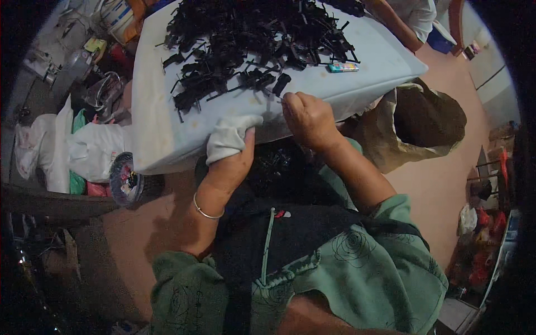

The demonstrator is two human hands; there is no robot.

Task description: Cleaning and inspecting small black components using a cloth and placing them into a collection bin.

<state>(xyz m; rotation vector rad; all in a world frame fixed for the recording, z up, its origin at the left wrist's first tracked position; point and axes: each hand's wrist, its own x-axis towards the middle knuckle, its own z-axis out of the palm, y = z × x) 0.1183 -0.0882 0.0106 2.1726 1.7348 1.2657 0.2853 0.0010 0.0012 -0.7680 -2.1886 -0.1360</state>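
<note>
A crumpled white cloth point(228, 137) covers the fingers of my left hand point(231, 167), which is closed round it at the table's near edge. The thumb presses on the cloth, and whatever lies inside is hidden. Just to the right, my right hand point(310, 118) is closed in a pinch. A small black plastic part point(282, 84) sticks up at its fingertips and seems to be gripped by its thin end. Beyond both hands, a large heap of black plastic parts point(240, 44) with thin stems is spread over the white-covered table point(159, 111).
A small turquoise packet point(343, 67) lies right of the heap. An open brown sack point(379, 134) stands on the floor at the right. Left of the table are white plastic bags point(95, 151) and a round tub point(127, 181). Another person's arm point(393, 25) rests at the far right corner.
</note>
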